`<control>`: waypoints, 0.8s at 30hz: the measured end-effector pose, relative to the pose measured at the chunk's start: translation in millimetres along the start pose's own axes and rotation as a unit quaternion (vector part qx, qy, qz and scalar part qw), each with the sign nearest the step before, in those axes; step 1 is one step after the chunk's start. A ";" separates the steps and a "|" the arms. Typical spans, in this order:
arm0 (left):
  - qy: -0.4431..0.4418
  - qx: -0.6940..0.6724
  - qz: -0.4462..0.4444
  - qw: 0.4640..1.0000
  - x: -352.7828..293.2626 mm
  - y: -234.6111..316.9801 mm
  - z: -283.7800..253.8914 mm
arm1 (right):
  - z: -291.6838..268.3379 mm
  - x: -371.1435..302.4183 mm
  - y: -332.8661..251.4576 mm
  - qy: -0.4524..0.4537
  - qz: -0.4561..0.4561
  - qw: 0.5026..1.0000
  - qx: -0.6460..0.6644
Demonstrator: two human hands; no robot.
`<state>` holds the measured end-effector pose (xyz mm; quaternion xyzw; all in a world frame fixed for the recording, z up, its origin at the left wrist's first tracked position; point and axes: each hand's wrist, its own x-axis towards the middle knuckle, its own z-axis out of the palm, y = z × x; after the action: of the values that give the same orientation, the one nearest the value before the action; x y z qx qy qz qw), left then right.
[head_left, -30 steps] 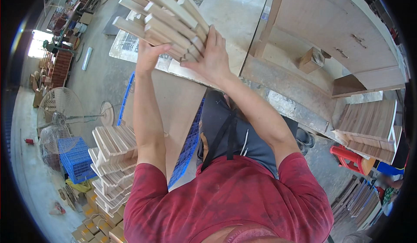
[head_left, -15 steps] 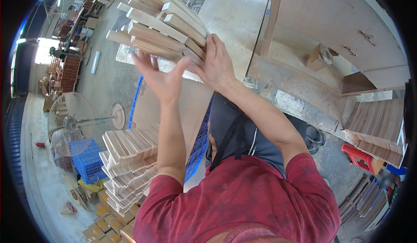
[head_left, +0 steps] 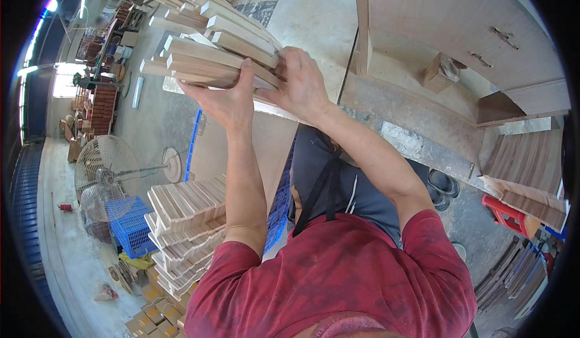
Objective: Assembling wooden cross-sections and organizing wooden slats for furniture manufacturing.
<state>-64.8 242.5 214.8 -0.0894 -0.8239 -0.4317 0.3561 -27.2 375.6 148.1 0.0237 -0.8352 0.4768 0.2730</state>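
Observation:
Both my arms reach up and forward to a bundle of pale wooden slats (head_left: 208, 51). My left hand (head_left: 226, 99) cups the bundle from below, fingers curled up its near side. My right hand (head_left: 299, 81) presses against its right end, fingers closed over the top slats. The slats lie stacked in several layers, their ends uneven. I wear a red shirt and a dark apron (head_left: 332, 181).
A tall stack of similar slats (head_left: 184, 229) stands at lower left, by a blue crate (head_left: 130, 226) and a floor fan (head_left: 106, 178). A large plywood cabinet (head_left: 459, 29) lies at upper right. More boards (head_left: 525, 162) and a red stool (head_left: 504, 214) sit at right.
My hands have drawn the slat bundle nearer and lower in view. The left hand shifted from flat under the slats to gripping their near side.

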 end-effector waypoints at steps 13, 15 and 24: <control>0.006 -0.033 0.033 0.999 -5.6 -21.8 9.0 | 11.2 19.3 2.4 0.083 -0.059 0.994 0.044; -0.037 -0.143 0.018 0.989 0.2 -30.2 4.8 | 16.8 17.3 -1.6 0.115 -0.085 0.989 0.035; -0.021 -0.253 -0.074 0.964 0.5 -36.2 -3.5 | 12.7 6.3 -6.2 0.067 -0.080 0.992 0.075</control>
<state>-79.8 217.6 193.0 -0.1248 -0.6992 -0.6494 0.2717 -36.2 363.3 150.9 0.0787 -0.7721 0.5156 0.3630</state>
